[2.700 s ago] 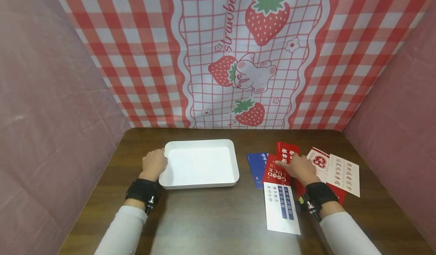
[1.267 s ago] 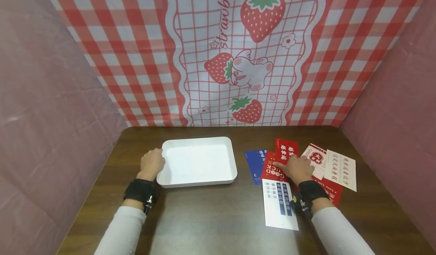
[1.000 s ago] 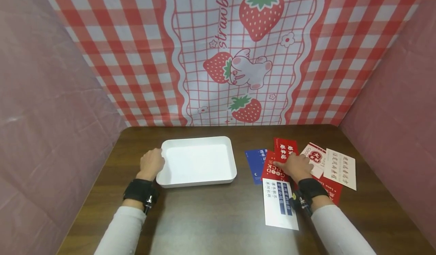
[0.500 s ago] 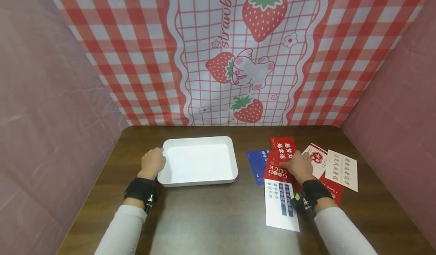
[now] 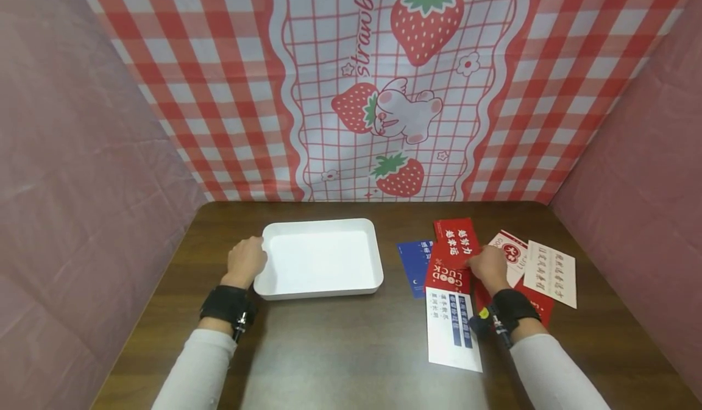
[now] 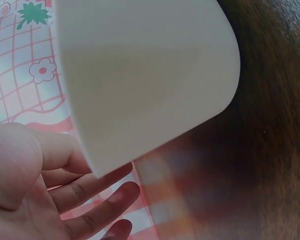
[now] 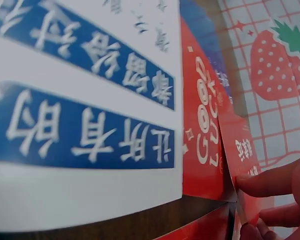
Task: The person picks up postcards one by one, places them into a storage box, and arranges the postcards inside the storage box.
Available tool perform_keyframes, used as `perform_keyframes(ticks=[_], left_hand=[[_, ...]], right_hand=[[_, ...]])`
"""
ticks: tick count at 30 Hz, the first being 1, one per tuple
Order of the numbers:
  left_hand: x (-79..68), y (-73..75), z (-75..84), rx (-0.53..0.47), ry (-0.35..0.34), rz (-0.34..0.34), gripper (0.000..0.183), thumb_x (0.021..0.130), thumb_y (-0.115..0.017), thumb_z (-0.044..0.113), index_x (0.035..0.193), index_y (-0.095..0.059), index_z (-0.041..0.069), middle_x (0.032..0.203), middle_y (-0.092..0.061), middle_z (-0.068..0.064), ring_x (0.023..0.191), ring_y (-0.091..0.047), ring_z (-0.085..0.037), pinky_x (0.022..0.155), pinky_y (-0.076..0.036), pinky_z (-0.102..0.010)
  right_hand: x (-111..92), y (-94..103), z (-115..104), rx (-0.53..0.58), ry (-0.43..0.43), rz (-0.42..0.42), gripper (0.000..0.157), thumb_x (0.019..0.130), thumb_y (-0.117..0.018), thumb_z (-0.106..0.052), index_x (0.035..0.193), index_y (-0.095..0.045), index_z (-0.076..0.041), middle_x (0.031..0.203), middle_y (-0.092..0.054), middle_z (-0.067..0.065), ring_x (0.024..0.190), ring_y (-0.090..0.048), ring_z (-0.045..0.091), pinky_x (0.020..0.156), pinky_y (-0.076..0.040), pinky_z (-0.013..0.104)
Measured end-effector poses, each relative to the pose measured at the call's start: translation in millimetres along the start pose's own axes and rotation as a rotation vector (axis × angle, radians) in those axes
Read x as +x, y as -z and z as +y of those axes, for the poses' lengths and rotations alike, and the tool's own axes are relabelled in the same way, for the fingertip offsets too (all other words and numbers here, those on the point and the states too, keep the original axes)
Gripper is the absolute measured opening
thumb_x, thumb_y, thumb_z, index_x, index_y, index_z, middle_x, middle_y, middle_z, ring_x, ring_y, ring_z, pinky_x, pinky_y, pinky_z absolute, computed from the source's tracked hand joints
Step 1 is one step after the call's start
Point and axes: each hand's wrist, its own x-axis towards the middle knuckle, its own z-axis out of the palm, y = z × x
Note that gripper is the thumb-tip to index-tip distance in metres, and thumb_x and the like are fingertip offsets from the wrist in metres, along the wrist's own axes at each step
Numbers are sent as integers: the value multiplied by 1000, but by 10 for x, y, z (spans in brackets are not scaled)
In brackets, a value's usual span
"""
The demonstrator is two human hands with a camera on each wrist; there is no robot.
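Note:
My left hand (image 5: 247,262) grips the left rim of a white tray (image 5: 323,294); in the left wrist view the fingers (image 6: 97,200) lie against the tray's outer wall (image 6: 150,100). My right hand (image 5: 490,267) pinches the near right corner of a red card with white characters (image 5: 452,234), thumb on top and fingers below, as the right wrist view shows. That card overlaps a red "GOOD LUCK" card (image 5: 441,279). A white card with blue bands (image 5: 441,349) lies nearer, and a blue card (image 5: 415,267) shows at the left of the pile.
Right of my right hand lie a white card with a red emblem (image 5: 515,270), a cream card (image 5: 551,276) and a partly covered red card (image 5: 540,303). All rest on the brown wooden table (image 5: 340,349). A checked strawberry cloth (image 5: 395,93) hangs behind, with pink cloth on both sides.
The red card has shifted left and toward me, over more of the "GOOD LUCK" card. My right hand has drawn back to its right corner. The left hand stays on the tray.

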Motion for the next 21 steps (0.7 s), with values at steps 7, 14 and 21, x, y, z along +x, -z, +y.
perform_keyframes(ticks=[7, 14, 21], left_hand=[[-4, 7, 9, -9, 11, -10, 36, 90, -51, 2, 124, -61, -8, 120, -64, -28, 104, -63, -45, 87, -50, -57], [-12, 19, 19, -23, 12, -15, 36, 91, -52, 2, 125, -60, -9, 122, -63, -28, 105, -63, -44, 88, -50, -56], [-7, 2, -4, -26, 16, -16, 38, 91, -52, 2, 127, -58, -9, 125, -62, -28, 110, -61, -45, 91, -48, -57]], right_hand=[[-30, 63, -46, 206, -125, -7, 44, 82, -62, -6, 120, -59, 16, 118, -59, 35, 102, -55, 41, 83, -47, 48], [-17, 48, -52, 359, -212, -45, 40, 90, -57, -9, 125, -57, 11, 124, -56, 32, 102, -57, 36, 79, -48, 40], [3, 49, -63, 512, -233, -90, 43, 95, -51, -8, 135, -50, 8, 128, -51, 32, 69, -62, 16, 57, -55, 28]])
